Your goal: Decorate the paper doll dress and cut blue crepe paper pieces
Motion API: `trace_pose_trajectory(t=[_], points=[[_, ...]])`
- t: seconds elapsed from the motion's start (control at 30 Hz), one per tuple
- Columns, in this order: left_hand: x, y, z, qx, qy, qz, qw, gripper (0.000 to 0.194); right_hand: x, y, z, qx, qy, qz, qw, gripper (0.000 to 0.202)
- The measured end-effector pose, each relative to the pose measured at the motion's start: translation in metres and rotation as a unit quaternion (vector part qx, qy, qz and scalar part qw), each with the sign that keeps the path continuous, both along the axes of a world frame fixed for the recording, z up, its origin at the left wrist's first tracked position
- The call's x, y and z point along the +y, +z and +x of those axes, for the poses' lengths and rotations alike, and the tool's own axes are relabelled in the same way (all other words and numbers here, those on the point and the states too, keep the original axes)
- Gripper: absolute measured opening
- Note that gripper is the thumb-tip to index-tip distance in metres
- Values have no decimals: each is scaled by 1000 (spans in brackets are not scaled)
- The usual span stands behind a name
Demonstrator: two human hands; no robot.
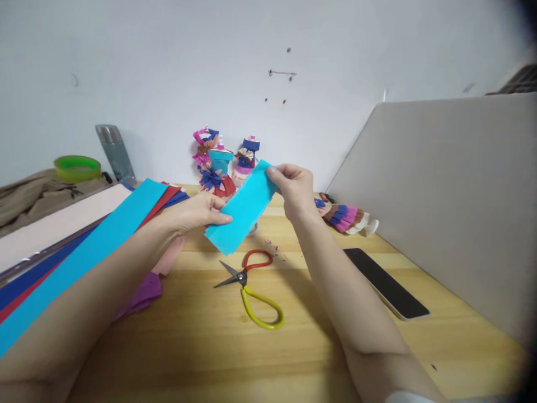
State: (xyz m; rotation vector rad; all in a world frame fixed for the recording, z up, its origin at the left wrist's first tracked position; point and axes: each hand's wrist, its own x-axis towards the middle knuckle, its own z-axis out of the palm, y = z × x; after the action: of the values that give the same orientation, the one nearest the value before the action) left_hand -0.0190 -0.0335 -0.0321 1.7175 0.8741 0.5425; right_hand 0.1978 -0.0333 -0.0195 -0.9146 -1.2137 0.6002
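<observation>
A short rectangle of bright blue paper [243,210] is held up at a slant above the table, between both hands. My left hand [203,212] pinches its lower left edge with the thumb on top. At the paper's upper right corner, my right hand [293,184] grips it between thumb and fingers. Below the paper, scissors [242,277] with one red and one yellow handle lie on the table with their blades apart. Long strips of coloured paper, a blue one [113,226] on top, lie under and beyond my left forearm.
Colourful paper decorations [220,162] stand by the wall, and another [344,217] lies at the right. A black phone [388,282] rests near a grey panel [453,196]. Green tape [78,168], brown cloth [37,193] and a bottle [115,154] are at the left.
</observation>
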Motion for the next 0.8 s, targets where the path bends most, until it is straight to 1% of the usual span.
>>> trace_pose_trajectory(t=[0.17,0.4,0.53,0.6,0.7,0.8], points=[[-3,3,1,-4,24,-3,1000,26,7,-6,3,-5,-18,-4,1000,23],[-3,7,1,-11,35,0,999,21,13,-10,5,17,-18,-38,999,23],[-3,6,2,-10,37,7,999,16,14,-10,5,20,-12,-36,999,24],[-3,5,2,-3,43,19,999,15,14,-11,6,26,-1,-39,999,27],[-2,3,3,17,47,60,997,15,15,-13,6,41,22,-53,998,31],[-2,2,4,31,53,93,994,16,17,-14,6,50,25,-59,997,34]])
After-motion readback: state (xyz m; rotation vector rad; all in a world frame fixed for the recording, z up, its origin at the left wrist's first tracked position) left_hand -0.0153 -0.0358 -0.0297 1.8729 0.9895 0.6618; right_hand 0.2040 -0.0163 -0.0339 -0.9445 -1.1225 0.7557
